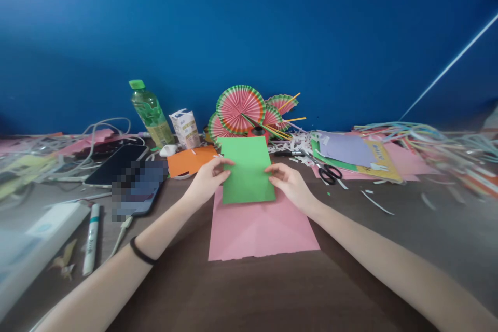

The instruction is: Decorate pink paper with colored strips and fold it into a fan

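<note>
A sheet of green paper (249, 176) is held up in front of me, slightly tilted, above a larger pink sheet of paper (264, 233) lying on the table. My left hand (210, 176) pinches the green paper's left edge between thumb and fingers. On the opposite edge my right hand (290, 184) grips it the same way. The green sheet covers the upper part of the pink one. Behind it stand round pleated paper fans (240, 109) in pink with green rims, with thin sticks attached.
Left are a green-capped bottle (150, 114), a small carton (185, 128), orange paper (190, 161), phones (143, 189) with cables and a marker (91, 238). Right are black-handled scissors (330, 174), purple paper (344, 149), a yellow booklet (379, 161) and paper scraps. A blue wall (249, 21) rises behind.
</note>
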Demonstrator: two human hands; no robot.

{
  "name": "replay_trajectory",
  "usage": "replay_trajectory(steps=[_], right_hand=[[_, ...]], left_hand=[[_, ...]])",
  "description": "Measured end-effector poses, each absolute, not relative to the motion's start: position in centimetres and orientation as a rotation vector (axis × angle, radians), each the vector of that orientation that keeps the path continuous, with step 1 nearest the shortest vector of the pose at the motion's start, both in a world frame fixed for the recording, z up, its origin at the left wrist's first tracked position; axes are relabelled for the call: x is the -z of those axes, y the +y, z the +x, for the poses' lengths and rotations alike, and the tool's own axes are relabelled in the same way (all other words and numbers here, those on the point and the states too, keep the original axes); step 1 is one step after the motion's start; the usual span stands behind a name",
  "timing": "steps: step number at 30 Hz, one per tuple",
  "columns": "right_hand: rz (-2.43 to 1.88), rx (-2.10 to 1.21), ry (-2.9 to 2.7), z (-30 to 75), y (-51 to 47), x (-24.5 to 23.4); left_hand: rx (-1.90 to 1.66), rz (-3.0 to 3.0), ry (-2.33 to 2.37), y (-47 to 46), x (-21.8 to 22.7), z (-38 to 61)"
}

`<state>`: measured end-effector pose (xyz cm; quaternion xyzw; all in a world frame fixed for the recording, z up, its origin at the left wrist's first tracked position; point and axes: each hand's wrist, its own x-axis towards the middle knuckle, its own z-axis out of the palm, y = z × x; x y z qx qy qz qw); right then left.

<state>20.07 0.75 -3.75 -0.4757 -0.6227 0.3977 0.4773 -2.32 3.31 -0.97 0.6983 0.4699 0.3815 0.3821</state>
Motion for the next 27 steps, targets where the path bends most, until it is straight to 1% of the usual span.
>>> replay_trajectory(steps=[2,4,6,8,12,18,23,27], right_hand=[[-1.209,-0.885,-1.516,20.4,0.7,3.3],[-1.227,-0.765,-1.475,20.8,0.7,2.7],[-1.226,-0.632,-1.418,21.4,0.8,1.9],[-1.260,-0.485,-1.338,22.3,1.2,1.2],[-1.318,-0.234,-1.177,24.9,2.8,0.4],[-1.335,-0.238,-0.925,29.6,6.0,1.7],[-1.495,-0.237,-0.782,31.6,7.2,3.2],[-1.541,-0.233,-0.762,32.3,7.6,3.9]], left_hand=[[-1.058,1.905,1.302,3.7,0.8,-2.8],[-1.060,2.122,1.505,4.2,0.5,-3.6],[-0.903,2.368,1.740,4.7,0.3,-4.7],[-0.700,2.496,1.928,5.3,0.2,-5.8],[-0.347,2.610,2.072,6.0,0.2,-7.3],[-0.095,2.566,2.133,5.9,-0.4,-7.5],[-0.156,2.653,2.074,5.8,-0.4,-7.2],[-0.128,2.683,1.977,6.2,0.1,-7.5]])
